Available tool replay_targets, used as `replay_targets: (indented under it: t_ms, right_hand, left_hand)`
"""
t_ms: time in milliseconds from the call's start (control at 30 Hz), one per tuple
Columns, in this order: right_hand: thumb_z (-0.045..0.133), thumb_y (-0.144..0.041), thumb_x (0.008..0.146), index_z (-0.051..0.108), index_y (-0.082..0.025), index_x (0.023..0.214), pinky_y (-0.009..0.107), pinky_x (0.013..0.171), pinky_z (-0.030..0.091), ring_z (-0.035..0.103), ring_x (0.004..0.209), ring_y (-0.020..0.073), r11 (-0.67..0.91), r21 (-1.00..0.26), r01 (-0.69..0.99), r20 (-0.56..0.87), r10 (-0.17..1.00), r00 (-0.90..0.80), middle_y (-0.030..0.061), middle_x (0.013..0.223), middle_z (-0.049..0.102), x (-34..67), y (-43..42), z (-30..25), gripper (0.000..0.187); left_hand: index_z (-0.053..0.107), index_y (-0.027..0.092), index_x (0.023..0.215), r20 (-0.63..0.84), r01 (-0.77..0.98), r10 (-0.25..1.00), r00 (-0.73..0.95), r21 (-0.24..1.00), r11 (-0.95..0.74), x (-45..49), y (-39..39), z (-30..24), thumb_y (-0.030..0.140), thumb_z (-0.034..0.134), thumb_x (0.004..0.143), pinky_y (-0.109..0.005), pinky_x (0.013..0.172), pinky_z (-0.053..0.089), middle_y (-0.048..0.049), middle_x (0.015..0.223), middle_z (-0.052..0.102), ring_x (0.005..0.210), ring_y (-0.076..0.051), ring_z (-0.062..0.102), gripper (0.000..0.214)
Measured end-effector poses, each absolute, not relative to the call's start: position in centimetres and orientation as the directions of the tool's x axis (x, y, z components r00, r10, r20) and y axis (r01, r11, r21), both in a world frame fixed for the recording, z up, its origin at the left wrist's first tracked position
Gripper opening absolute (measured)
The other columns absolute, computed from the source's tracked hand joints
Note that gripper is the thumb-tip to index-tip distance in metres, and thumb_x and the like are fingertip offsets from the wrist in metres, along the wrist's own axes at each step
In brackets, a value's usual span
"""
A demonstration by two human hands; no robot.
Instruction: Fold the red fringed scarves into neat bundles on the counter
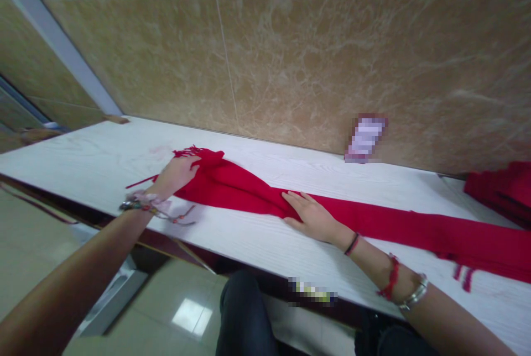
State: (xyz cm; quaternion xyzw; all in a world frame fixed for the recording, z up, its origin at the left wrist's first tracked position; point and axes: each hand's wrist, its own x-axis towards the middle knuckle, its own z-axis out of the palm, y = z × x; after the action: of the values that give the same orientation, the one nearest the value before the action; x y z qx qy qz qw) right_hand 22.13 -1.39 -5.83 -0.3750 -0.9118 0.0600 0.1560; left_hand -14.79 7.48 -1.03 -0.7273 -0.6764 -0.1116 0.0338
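A long red scarf (365, 218) with fringed ends stretches lengthwise across the white table. My left hand (179, 174) is closed on its left end, close to the fringe (193, 151), and some of its fingers are hidden by the cloth. The scarf is raised and wrinkled there, with a fold running to the right. Farther along, my right hand (312, 216) lies flat on the cloth, fingers stretched out and touching the fold. To the right of that hand the scarf lies smooth and runs out of view.
More folded red cloth (504, 190) is piled at the right, by the wall. A phone-like object (365, 137), blurred out, leans on the tiled wall (290, 68) behind the white table (99, 151). A small brown block (116, 119) sits at the far left corner.
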Motion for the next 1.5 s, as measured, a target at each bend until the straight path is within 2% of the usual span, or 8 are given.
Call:
replay_targets:
  t_ms: [233,467,633,867,1000,1133,1333,1500]
  right_hand:
    - [0.036,-0.042,0.091,0.034,-0.008,0.137,0.042,0.108,0.028,0.037,0.128,0.0229,0.705,-0.225,0.673,0.243,0.71,-0.662,0.0151,0.137,0.043,22.3,-1.4,-5.9,0.057]
    - [0.041,-0.038,0.09,0.036,-0.01,0.136,0.044,0.108,0.029,0.036,0.129,0.0232,0.698,-0.239,0.675,0.236,0.716,-0.656,0.0138,0.137,0.043,22.3,-1.6,-5.7,0.054]
    - [0.046,-0.033,0.088,0.042,-0.01,0.132,0.043,0.107,0.03,0.04,0.126,0.0229,0.675,-0.295,0.676,0.272,0.738,-0.617,0.0148,0.133,0.048,22.4,-1.5,-5.6,0.05]
    - [0.05,-0.02,0.082,0.054,-0.01,0.122,0.044,0.102,0.039,0.048,0.119,0.0248,0.668,-0.296,0.683,0.32,0.743,-0.587,0.0165,0.126,0.054,22.9,-1.5,-5.9,0.041]
    - [0.042,-0.006,0.08,0.057,-0.013,0.118,0.042,0.102,0.038,0.048,0.119,0.0211,0.713,-0.287,0.639,0.362,0.699,-0.617,0.0123,0.124,0.057,23.4,-1.4,-6.1,0.042]
    - [0.036,-0.004,0.084,0.055,-0.015,0.122,0.044,0.105,0.032,0.043,0.124,0.0193,0.743,-0.188,0.642,0.366,0.66,-0.656,0.0101,0.128,0.055,23.9,-1.7,-5.8,0.043]
    - [0.037,-0.009,0.088,0.047,-0.018,0.13,0.043,0.105,0.031,0.037,0.128,0.0206,0.781,-0.044,0.623,0.222,0.616,-0.756,0.0095,0.135,0.047,24.3,-1.9,-5.8,0.044]
    - [0.035,-0.005,0.087,0.046,-0.021,0.131,0.044,0.107,0.026,0.031,0.131,0.019,0.792,0.014,0.61,0.255,0.587,-0.768,0.0082,0.139,0.043,24.7,-1.5,-5.2,0.047]
  left_hand:
    - [0.05,0.002,0.122,0.428,0.978,0.879,-0.21,0.07,0.199,-21.7,8.4,4.4,0.051,0.02,0.087,-0.053,0.092,0.034,-0.0162,0.121,0.055,0.118,-0.035,0.043,0.067]
    - [0.026,0.008,0.14,0.361,0.972,0.904,0.227,-0.145,-0.187,-19.0,9.1,-0.3,0.035,0.025,0.088,-0.053,0.103,0.02,-0.0135,0.15,0.013,0.135,-0.037,0.008,0.058]
    - [0.022,0.014,0.141,0.009,0.796,0.802,0.597,-0.128,-0.592,-13.6,8.9,-1.3,0.017,0.027,0.086,-0.037,0.108,0.021,-0.0089,0.149,0.022,0.138,-0.021,0.011,0.056]
    - [0.047,0.017,0.124,-0.186,0.718,0.715,0.674,-0.062,-0.693,-9.2,9.5,0.3,0.016,0.042,0.081,-0.027,0.096,0.036,-0.0074,0.127,0.052,0.116,-0.017,0.048,0.044]
    - [0.061,0.017,0.092,-0.048,0.751,0.778,0.626,-0.231,-0.618,-10.0,9.1,1.3,0.006,0.042,0.072,-0.027,0.088,0.041,-0.0058,0.094,0.063,0.093,-0.018,0.057,0.03]
    - [0.057,0.017,0.096,0.262,0.835,0.799,0.541,-0.281,-0.474,-12.5,6.5,0.2,0.007,0.04,0.072,-0.032,0.09,0.041,-0.009,0.103,0.057,0.101,-0.022,0.054,0.03]
    - [0.052,0.014,0.106,0.178,0.824,0.805,0.566,-0.156,-0.545,-14.9,4.2,-3.8,0.022,0.042,0.079,-0.037,0.094,0.039,-0.0126,0.114,0.053,0.107,-0.024,0.05,0.03]
    - [0.048,0.014,0.117,0.185,0.87,0.872,0.454,-0.301,-0.389,-13.7,4.7,-3.1,0.013,0.043,0.075,-0.042,0.095,0.035,-0.0128,0.113,0.056,0.109,-0.027,0.049,0.042]
